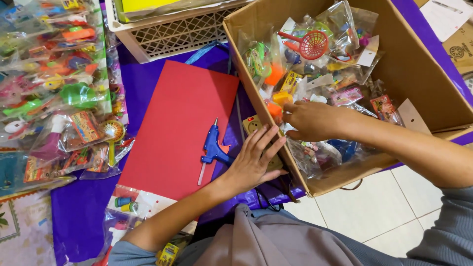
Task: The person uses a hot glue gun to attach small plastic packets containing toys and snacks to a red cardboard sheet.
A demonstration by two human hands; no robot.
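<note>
- A cardboard box [419,64] is filling the upper right of the frame, packed with bagged toys [315,64].
- A red sheet [180,128] is lying at centre on purple cloth [79,216], a blue glue gun [213,146] resting on its right edge.
- More toy packets [54,88] are piling up at the left.
- The right hand [311,119] is reaching into the box, fingers curled, pinching a bag.
- The left hand [255,158], fingers spread, is pressing flat against the box's outer wall, just beside the glue gun.

grey-blue sleeves pushed up, bare forearms, greyish-mauve garment below.
</note>
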